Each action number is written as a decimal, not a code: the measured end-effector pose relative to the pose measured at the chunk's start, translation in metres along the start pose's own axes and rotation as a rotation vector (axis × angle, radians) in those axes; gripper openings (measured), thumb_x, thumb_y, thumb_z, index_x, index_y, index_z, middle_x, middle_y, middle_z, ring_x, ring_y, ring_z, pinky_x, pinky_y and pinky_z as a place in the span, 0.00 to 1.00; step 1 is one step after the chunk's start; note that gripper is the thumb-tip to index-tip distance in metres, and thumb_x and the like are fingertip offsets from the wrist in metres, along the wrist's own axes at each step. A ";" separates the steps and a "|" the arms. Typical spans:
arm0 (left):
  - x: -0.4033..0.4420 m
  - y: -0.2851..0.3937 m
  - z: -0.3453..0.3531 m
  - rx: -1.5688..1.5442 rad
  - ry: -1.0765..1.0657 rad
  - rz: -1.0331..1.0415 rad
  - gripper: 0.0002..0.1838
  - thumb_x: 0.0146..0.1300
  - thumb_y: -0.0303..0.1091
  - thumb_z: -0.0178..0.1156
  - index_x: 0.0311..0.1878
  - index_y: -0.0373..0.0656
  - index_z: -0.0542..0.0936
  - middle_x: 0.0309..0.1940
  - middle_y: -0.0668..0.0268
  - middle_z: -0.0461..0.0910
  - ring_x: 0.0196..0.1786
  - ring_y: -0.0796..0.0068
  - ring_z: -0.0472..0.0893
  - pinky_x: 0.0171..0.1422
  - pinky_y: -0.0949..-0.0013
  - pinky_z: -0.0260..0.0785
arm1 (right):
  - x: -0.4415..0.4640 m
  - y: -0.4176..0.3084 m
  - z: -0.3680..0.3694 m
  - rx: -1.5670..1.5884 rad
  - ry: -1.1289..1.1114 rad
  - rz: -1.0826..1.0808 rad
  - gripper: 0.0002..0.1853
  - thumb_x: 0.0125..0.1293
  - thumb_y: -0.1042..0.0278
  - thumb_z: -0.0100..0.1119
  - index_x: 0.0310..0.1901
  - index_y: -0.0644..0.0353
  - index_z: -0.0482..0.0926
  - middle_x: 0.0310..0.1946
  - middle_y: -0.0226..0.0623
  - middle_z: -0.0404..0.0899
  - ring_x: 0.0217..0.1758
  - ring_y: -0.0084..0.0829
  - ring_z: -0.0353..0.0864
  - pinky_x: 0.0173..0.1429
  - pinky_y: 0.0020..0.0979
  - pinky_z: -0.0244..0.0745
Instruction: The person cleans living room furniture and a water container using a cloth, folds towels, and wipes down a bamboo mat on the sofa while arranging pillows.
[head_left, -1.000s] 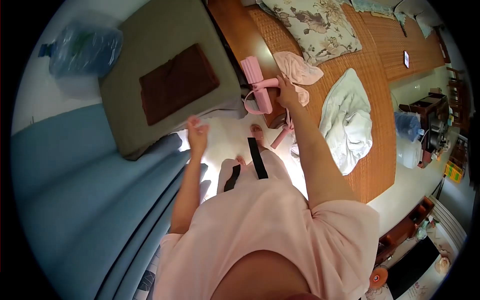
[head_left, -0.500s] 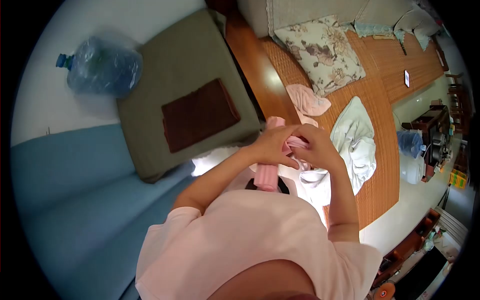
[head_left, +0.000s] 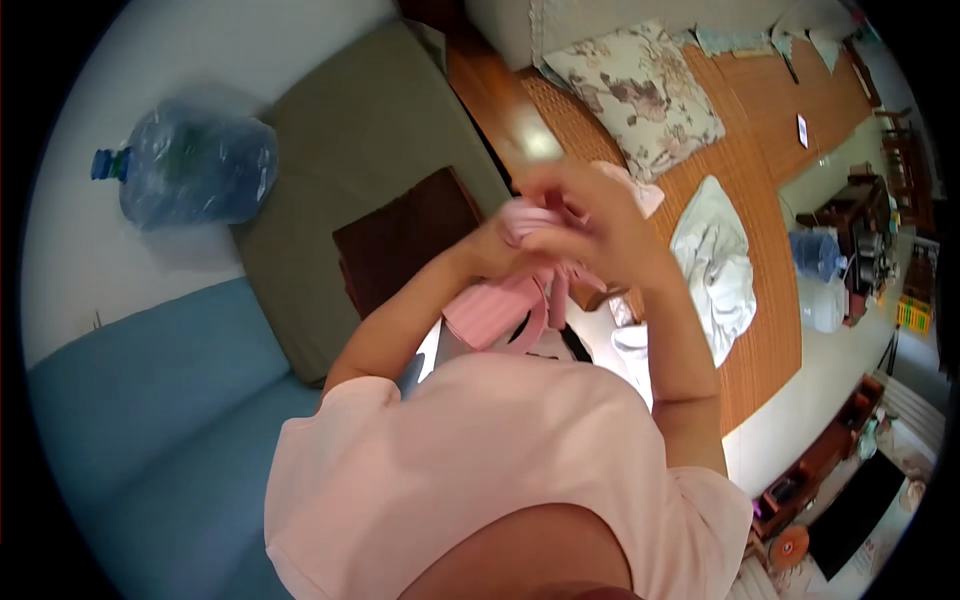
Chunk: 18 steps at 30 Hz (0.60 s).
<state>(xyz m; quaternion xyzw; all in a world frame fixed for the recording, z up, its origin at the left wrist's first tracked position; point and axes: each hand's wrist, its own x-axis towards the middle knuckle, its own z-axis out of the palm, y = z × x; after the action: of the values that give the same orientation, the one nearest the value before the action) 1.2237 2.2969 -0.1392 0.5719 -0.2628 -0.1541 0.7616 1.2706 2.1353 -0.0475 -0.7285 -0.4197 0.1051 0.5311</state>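
Observation:
A rolled pink cloth [head_left: 492,312] is held before my chest, its loose strip hanging beside the roll. My left hand [head_left: 505,245] is closed around the upper part of the cloth. Over it, my right hand [head_left: 600,225] has curled fingers on the same cloth and is blurred by motion. The fingertips of both hands partly hide each other. Just left of my hands lies a folded brown cloth [head_left: 400,235] on an olive-covered surface [head_left: 330,130]. To the right, a crumpled white cloth [head_left: 715,270] rests on the woven mat.
A floral cushion [head_left: 640,95] and another pink cloth [head_left: 640,188] lie beyond my hands on the wooden seat [head_left: 760,350]. A large clear water bottle [head_left: 200,165] is at the left, above a blue sofa [head_left: 160,400]. A phone [head_left: 802,131] lies farther off.
The pink roll has swung from upright to slanted down-left, and a strip now hangs loose. My right hand has risen and moved left over my left hand.

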 end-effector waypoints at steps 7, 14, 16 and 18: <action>-0.151 0.006 -0.120 -0.668 0.509 0.913 0.17 0.57 0.40 0.59 0.49 0.45 0.74 0.50 0.67 0.74 0.52 0.73 0.73 0.59 0.65 0.65 | -0.054 0.139 -0.031 -0.106 0.340 0.546 0.19 0.59 0.64 0.59 0.52 0.62 0.75 0.44 0.39 0.80 0.45 0.33 0.80 0.50 0.32 0.73; -0.148 0.165 -0.036 -0.057 1.161 1.119 0.31 0.51 0.53 0.62 0.54 0.42 0.73 0.52 0.61 0.74 0.60 0.57 0.71 0.66 0.51 0.65 | -0.014 0.171 0.124 -0.384 -0.202 0.073 0.36 0.52 0.54 0.68 0.63 0.47 0.66 0.64 0.42 0.64 0.67 0.47 0.63 0.67 0.45 0.60; -0.154 0.172 -0.016 0.302 1.429 1.053 0.29 0.52 0.54 0.60 0.50 0.42 0.75 0.51 0.61 0.75 0.60 0.54 0.71 0.66 0.49 0.64 | 0.011 0.163 0.181 -0.454 -0.363 -0.118 0.41 0.47 0.49 0.71 0.65 0.38 0.64 0.70 0.37 0.53 0.73 0.51 0.48 0.67 0.64 0.49; -0.173 0.171 -0.002 0.386 1.489 0.971 0.27 0.53 0.55 0.58 0.47 0.42 0.77 0.51 0.61 0.75 0.61 0.52 0.70 0.66 0.48 0.64 | 0.028 0.157 0.242 -0.543 -0.617 -0.387 0.45 0.45 0.43 0.70 0.67 0.32 0.62 0.73 0.32 0.49 0.76 0.48 0.41 0.68 0.69 0.42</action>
<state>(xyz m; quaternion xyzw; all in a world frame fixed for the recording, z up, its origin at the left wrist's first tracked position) 1.0727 2.4420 -0.0156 0.4677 0.0640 0.6397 0.6066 1.2216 2.3090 -0.2746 -0.6843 -0.6990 0.1021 0.1809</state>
